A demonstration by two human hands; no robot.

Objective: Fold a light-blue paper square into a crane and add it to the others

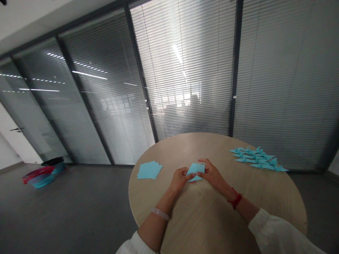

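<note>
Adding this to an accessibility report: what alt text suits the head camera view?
The left hand and right hand hold a folded sheet of light-blue paper above a round wooden table. Loose blue paper squares lie to the left, and blue origami cranes lie in rows to the right.

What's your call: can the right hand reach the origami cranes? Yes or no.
Probably yes: only bare tabletop lies between the right hand and the blue origami cranes, though it must first let go of the blue paper square it shares with the left hand.
</note>
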